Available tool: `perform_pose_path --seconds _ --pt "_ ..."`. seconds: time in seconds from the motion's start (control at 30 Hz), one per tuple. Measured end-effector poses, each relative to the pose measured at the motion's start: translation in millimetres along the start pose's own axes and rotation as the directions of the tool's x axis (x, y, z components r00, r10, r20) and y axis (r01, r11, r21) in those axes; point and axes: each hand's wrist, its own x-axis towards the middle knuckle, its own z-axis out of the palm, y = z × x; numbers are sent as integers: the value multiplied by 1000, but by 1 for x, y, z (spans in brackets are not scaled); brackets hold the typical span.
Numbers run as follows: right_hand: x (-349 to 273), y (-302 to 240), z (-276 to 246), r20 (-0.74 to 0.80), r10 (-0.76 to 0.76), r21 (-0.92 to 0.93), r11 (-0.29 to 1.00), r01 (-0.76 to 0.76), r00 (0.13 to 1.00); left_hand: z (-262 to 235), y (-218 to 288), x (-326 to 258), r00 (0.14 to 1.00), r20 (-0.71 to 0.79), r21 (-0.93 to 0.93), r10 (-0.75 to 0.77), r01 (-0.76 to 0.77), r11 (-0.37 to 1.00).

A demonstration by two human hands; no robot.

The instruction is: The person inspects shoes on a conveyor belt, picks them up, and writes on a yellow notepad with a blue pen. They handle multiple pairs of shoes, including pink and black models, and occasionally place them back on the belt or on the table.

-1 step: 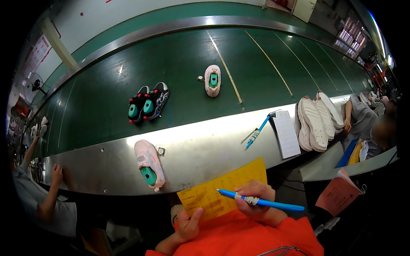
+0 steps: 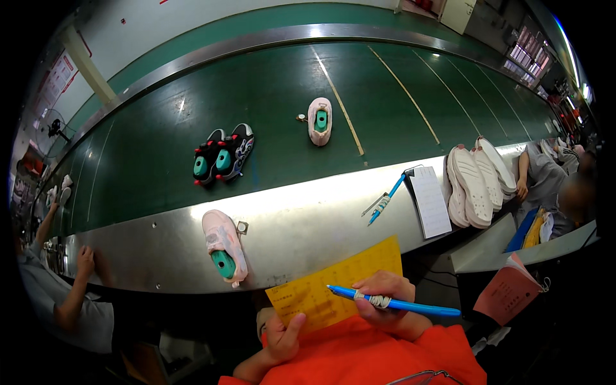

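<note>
My left hand [image 2: 282, 339] grips the lower left edge of a yellow printed card [image 2: 333, 289] held against my orange sleeves. The right hand [image 2: 384, 296] rests on the card's right side, shut on a blue pen [image 2: 410, 306] with pale tape wound round its middle; the tip points left over the card. Just beyond the card, a pink shoe [image 2: 221, 242] with a teal last inside lies on the steel ledge [image 2: 308, 218], apart from both hands.
On the green conveyor belt [image 2: 276, 83] stand a black pair of shoes [image 2: 223, 156] and one pink shoe [image 2: 319, 120]. A second blue pen [image 2: 387, 199], a white sheet [image 2: 430, 200] and stacked white soles [image 2: 475, 179] lie on the ledge to the right. Other people sit at left [image 2: 58, 301] and right [image 2: 552, 179]. A red booklet [image 2: 507, 292] lies lower right.
</note>
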Motion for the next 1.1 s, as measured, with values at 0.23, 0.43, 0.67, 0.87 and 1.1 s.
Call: perform_pose_path --seconds 0.23,0.43,0.67,0.87,1.1 --pt "1 -10 -5 20 -24 -7 1000 24 1000 6 12 -5 1000 6 -2 19 -19 1000" --pt "-3 -7 -1 -21 -43 -36 998 43 999 3 17 -7 997 30 167 64 -69 984" --pt "-3 -3 9 -143 -211 -76 977 201 967 -1 33 -4 968 228 470 106 -204 859" --pt "0 1 16 -136 -271 -98 961 259 953 -3 40 -1 961 246 550 126 -246 798" --pt "0 5 23 -145 -254 -75 967 245 956 -9 44 2 946 258 582 194 -313 750"
